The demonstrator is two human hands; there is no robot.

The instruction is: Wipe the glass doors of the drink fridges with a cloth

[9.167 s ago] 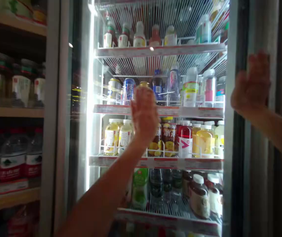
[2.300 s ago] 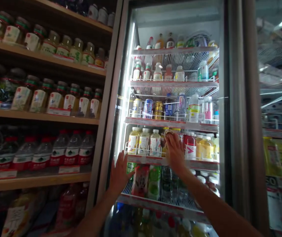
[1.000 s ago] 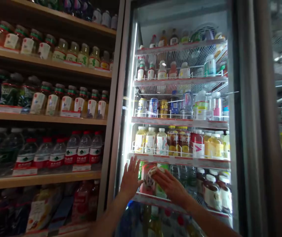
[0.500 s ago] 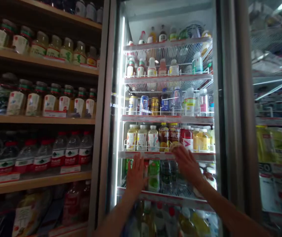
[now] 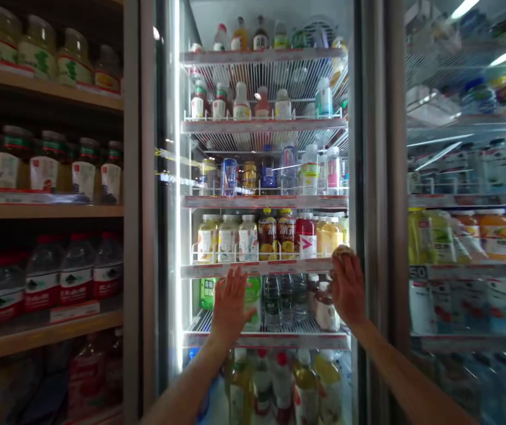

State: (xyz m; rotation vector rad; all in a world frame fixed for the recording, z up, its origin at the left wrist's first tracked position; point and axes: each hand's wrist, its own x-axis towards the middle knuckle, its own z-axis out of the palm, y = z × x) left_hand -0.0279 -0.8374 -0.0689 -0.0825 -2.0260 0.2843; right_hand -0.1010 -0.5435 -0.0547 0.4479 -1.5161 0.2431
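Note:
I face a lit drinks cooler with a glass door (image 5: pixel 168 236). My left hand (image 5: pixel 229 304) lies flat on the glass with its fingers spread, level with the shelf of green and clear bottles (image 5: pixel 274 298). My right hand (image 5: pixel 349 292) presses a small, light, crumpled cloth (image 5: pixel 342 252) against the glass near the door's right frame (image 5: pixel 370 177). It is closed around the cloth, about level with the shelf of yellow and red bottles (image 5: pixel 279 236).
Wooden shelves (image 5: pixel 44 209) on the left carry jars and red-labelled water bottles (image 5: pixel 71 277). A second glass-fronted cooler (image 5: pixel 469 195) with drinks stands on the right. Cans and bottles fill the upper wire shelves (image 5: pixel 261 125).
My right hand has slid the cloth across the glass, from the lower middle up to the right edge. My left hand stays flat on the glass. My view has shifted right.

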